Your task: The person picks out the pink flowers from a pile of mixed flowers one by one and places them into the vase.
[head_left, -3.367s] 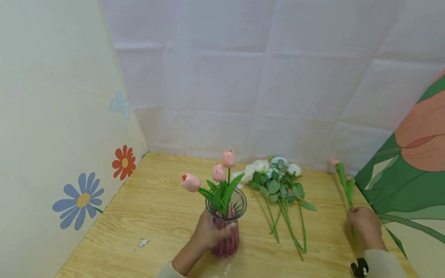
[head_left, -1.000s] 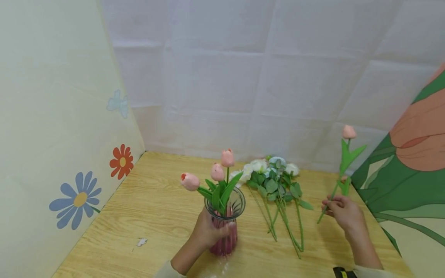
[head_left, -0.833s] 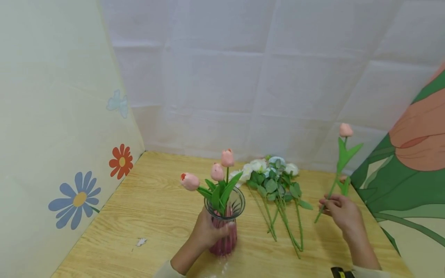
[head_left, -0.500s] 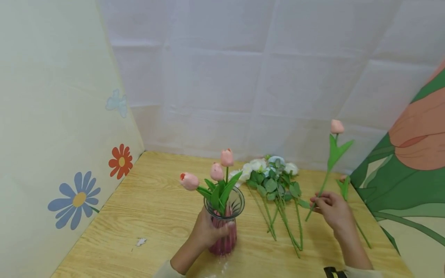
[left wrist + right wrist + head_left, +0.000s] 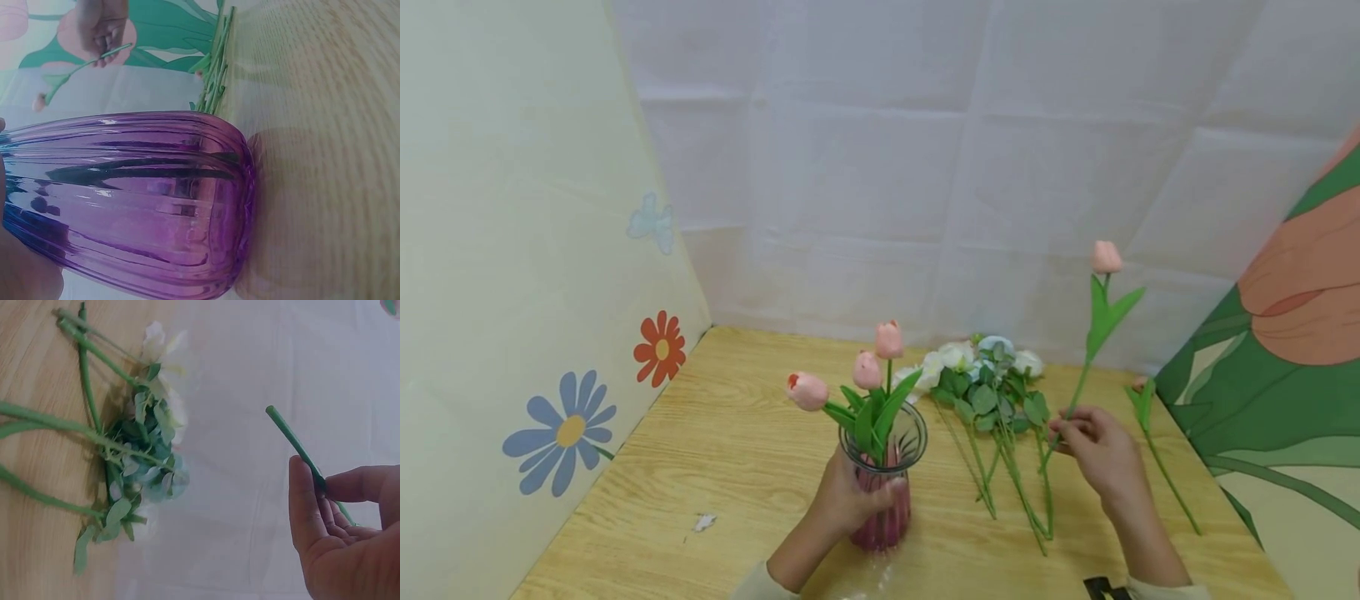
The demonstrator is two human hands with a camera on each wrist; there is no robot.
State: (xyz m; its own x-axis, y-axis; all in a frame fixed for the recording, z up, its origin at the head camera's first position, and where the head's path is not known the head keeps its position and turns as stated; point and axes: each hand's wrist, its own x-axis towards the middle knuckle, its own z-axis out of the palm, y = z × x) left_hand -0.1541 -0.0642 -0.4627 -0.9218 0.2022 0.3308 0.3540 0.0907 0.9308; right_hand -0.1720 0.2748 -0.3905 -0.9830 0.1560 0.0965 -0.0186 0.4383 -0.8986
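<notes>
My left hand grips a ribbed glass vase, clear at the rim and purple-pink below. Several pink tulips with green leaves lean out of its mouth. In the left wrist view the vase fills much of the frame, with its base at the wooden table. My right hand pinches the stem of a single pink tulip between thumb and fingers, bloom up. The right wrist view shows the bare lower end of that stem poking out past the fingertips.
White and pale blue flowers with leafy stems lie in a pile between the hands, towards the back. One more tulip lies at the table's right side. A small white scrap is at the left. Fabric walls bound the table.
My right hand has picked up a tulip from the right side and carried it left, turning it upright, towards the flower pile. My left hand stays on the vase.
</notes>
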